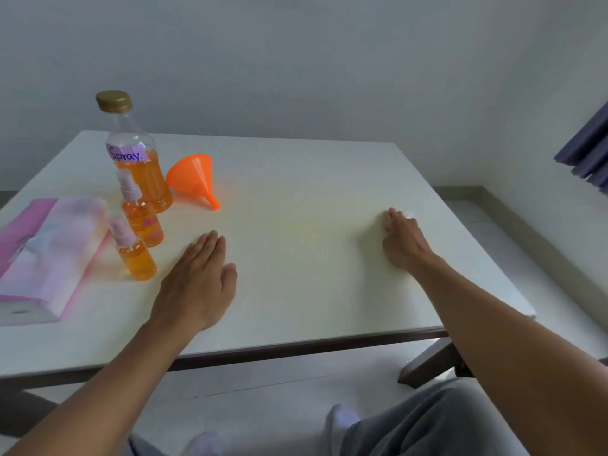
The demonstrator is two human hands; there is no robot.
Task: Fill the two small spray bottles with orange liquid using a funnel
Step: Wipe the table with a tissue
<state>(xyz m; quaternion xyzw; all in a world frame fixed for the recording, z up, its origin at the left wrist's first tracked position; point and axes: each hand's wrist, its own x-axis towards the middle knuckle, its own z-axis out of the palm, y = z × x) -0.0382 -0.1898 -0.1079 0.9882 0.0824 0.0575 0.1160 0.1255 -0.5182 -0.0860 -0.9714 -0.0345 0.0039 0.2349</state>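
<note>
Two small spray bottles stand at the table's left, both holding orange liquid and topped with pink pump caps: the nearer one (136, 258) and the farther one (142, 218). Behind them stands a large clear bottle (138, 159) with a gold cap and a "Spray." label, about half full of orange liquid. An orange funnel (194, 179) lies on its side to the right of the large bottle. My left hand (197, 281) rests flat on the table, just right of the nearer spray bottle, holding nothing. My right hand (403, 238) rests on the table at the right, fingers curled under.
A pink tissue pack (49, 255) lies at the table's left edge. The white table (296, 225) has its front edge close to me and its right edge just beyond my right hand. A dark curtain (589, 153) hangs at the far right. My knees show below the table.
</note>
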